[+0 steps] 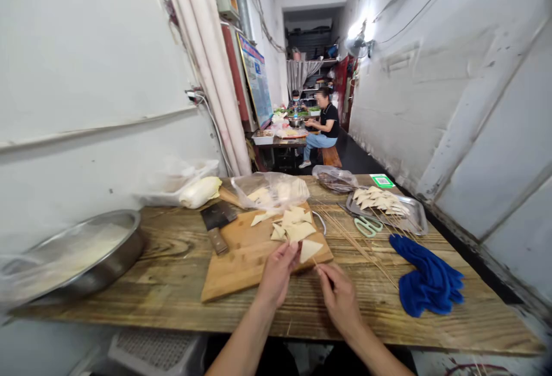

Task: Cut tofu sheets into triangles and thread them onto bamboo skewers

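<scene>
My left hand (279, 268) pinches a pale triangle of what looks like sliced tofu (311, 250) over the front right of a wooden cutting board (239, 272). Just right of it, my right hand (338, 291) is closed around a thin bamboo skewer (315, 261), whose tip meets the triangle's lower edge. Whether the tip has gone in is too small to tell. More pale triangles (297, 230) lie heaped on the board behind my left hand. A cleaver (219, 242) rests at the board's left edge. Loose skewers (357, 239) lie to the right.
A metal tray (416, 213) holds skewered triangles at the right, near green-handled scissors (368, 226) and a blue cloth (429, 278). A large steel basin (129, 249) stands left. Plastic bags (276, 189) and a cabbage (200, 192) sit behind. Two people sit at a far table.
</scene>
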A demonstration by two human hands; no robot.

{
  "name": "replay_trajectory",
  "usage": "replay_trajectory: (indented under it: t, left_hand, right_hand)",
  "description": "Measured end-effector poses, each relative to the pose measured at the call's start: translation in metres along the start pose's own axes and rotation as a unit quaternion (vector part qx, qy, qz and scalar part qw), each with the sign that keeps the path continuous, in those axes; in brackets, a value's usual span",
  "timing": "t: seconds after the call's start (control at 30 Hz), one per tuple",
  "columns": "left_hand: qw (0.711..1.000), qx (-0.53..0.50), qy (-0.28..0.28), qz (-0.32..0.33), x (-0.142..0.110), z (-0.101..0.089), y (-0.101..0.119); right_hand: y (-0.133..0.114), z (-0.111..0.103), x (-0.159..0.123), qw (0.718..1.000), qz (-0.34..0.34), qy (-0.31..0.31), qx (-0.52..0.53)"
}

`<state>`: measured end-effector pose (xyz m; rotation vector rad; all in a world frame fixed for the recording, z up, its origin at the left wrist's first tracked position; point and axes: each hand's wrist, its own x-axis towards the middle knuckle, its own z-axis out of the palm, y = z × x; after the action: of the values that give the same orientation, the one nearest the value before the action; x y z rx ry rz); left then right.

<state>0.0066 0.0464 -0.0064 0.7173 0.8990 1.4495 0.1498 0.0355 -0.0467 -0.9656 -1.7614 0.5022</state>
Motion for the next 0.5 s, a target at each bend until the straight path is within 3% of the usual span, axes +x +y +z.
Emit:
replay_trajectory:
  t: [0.13,0.5]
  left_hand:
    - [0.998,-0.047,0.049,-0.009,-0.004,-0.005,0.005]
    - [0.99,-0.099,0.103,0.006,-0.005,-0.008,0.002]
  right_hand:
    - [-0.005,0.022,-0.014,0.999,0.006,-0.031,0.031]
    - [-0.011,0.025,-0.018,0.998,-0.002,-0.042,0.037]
